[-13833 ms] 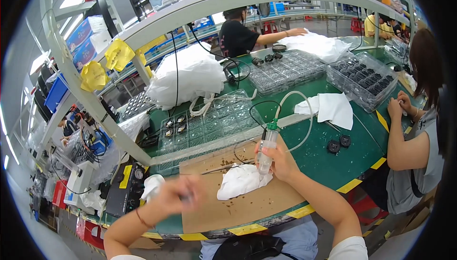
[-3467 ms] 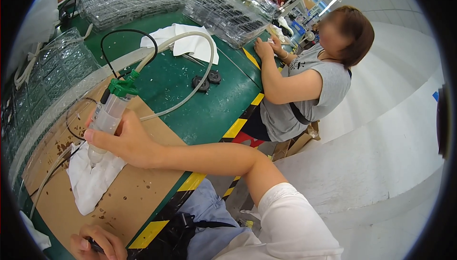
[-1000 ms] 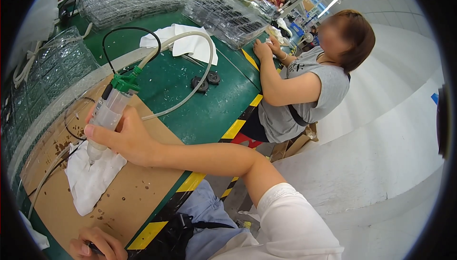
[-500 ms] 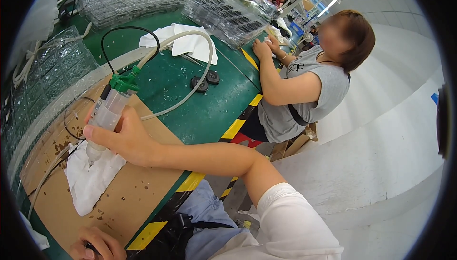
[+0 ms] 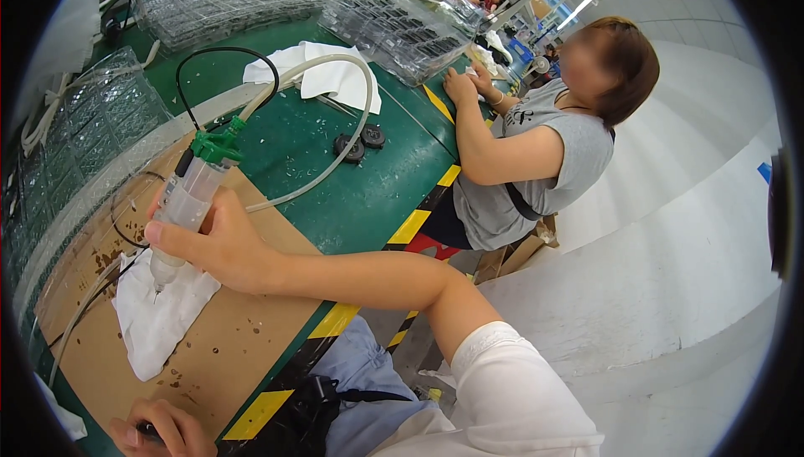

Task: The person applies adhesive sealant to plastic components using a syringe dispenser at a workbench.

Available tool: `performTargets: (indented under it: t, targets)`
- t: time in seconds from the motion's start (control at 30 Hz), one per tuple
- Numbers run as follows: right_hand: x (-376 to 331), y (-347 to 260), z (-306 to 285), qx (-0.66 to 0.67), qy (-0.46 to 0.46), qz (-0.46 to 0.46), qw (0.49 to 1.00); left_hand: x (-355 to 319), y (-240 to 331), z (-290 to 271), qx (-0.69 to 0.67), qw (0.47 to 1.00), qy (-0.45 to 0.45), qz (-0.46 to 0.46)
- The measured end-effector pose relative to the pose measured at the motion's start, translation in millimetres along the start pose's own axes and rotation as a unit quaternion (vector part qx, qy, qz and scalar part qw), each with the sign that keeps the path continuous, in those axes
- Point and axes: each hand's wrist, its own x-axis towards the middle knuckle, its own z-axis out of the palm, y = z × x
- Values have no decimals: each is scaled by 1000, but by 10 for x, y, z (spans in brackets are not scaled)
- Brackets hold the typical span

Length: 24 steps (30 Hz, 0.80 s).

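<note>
My right hand point(image 5: 233, 246) is wrapped round a translucent dispensing syringe point(image 5: 186, 196) with a green cap, a hose and a black cable at its top. The syringe tilts, and its thin needle points down at a crumpled white cloth point(image 5: 159, 323), close above or touching it; I cannot tell which. Under the cloth lies a stained brown cardboard sheet point(image 5: 251, 336). At the bottom left, my left hand point(image 5: 172, 430) is closed with curled fingers round a small black part point(image 5: 148, 430), mostly hidden by them.
Two round black parts point(image 5: 360, 143) sit on the green table point(image 5: 335, 214), near white cloths point(image 5: 343, 84) and tweezers. Clear plastic trays point(image 5: 226, 1) are stacked at the back, with another tray of black parts point(image 5: 398, 34). A co-worker point(image 5: 536, 147) works on the right.
My left hand has shifted slightly up and left, and more of the black part shows between its fingers. My right hand and the syringe have hardly moved.
</note>
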Motion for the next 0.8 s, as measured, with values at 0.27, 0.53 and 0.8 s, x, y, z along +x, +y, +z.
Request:
performTargets:
  t: [0.27, 0.53, 0.8]
  targets:
    - [-4, 5, 4, -1, 2, -4, 1000, -19, -23, 4, 35, 999, -8, -10]
    - [-1, 7, 4, 3, 1, -5, 1000, 23, -20, 63, 35, 999, -2, -4]
    - [-7, 9, 3, 1, 2, -3, 1000, 79, -2, 141, 83, 996, -13, 4]
